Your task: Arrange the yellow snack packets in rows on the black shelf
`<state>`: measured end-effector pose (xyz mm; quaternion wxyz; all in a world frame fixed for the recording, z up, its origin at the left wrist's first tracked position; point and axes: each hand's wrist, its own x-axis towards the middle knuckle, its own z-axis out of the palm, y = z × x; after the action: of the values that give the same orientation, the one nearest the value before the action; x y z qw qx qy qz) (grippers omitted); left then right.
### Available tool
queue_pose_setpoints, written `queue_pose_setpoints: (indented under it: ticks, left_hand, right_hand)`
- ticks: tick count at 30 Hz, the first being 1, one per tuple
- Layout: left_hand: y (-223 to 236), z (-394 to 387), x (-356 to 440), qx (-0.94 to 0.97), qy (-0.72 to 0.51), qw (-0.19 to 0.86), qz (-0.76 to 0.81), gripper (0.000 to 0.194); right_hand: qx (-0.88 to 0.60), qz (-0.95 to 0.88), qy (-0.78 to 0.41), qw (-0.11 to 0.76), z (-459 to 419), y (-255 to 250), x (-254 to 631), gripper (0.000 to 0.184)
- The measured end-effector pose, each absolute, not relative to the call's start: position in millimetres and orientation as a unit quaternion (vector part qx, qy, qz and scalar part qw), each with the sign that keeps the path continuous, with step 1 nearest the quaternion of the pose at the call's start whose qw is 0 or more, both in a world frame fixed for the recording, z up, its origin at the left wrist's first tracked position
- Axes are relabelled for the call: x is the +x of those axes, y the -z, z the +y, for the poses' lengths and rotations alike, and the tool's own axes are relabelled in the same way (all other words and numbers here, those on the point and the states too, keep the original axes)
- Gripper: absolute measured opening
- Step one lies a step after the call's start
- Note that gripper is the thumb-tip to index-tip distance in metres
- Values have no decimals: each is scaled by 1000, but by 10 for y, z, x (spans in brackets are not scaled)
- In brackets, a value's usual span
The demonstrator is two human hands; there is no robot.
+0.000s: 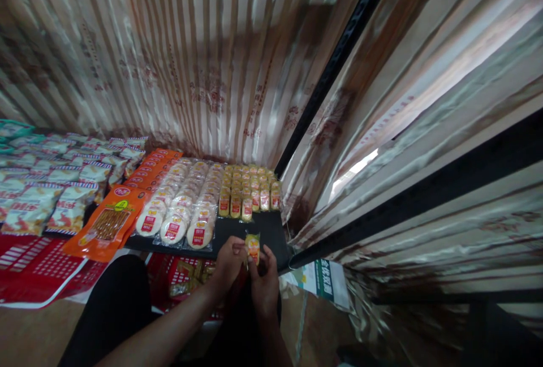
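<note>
Over the front edge of the black shelf [267,225], my left hand [231,259] and my right hand [263,282] both pinch a small yellow snack packet [253,247] with a red and white label. Both hands' fingers are closed around its sides and lower end. Just beyond, similar small yellow packets [247,208] stand in rows at the shelf's right end. To their left lie three columns of round white rice crackers [199,232] in clear wrappers with red labels.
Orange snack bags [111,217] overlap left of the crackers, then many white snack bags [34,206]. Below the shelf, a red basket [159,268] holds more wrapped packets [186,276]. A black metal post [335,61] and striped curtain [212,61] bound the back and right.
</note>
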<state>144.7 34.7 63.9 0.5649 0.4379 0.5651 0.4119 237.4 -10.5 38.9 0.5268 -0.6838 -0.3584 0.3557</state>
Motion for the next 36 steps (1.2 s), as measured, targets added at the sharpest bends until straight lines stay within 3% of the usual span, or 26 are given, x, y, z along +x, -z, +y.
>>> queue_pose_setpoints:
  ticks: [11,29,36]
  left_hand:
    - [-520,521,1711,540,-357,508,568,26]
    - [-479,816,1889,606,-314,436,587,44]
    - [-594,962,1931,595,-301,432,607,49]
  right_hand:
    - [-693,-384,-295,534,251,-326,2603,40]
    - [-710,-425,-245,506,765,-268,2741,43]
    - [-692,-420,-247,532,979,-217,2759,41]
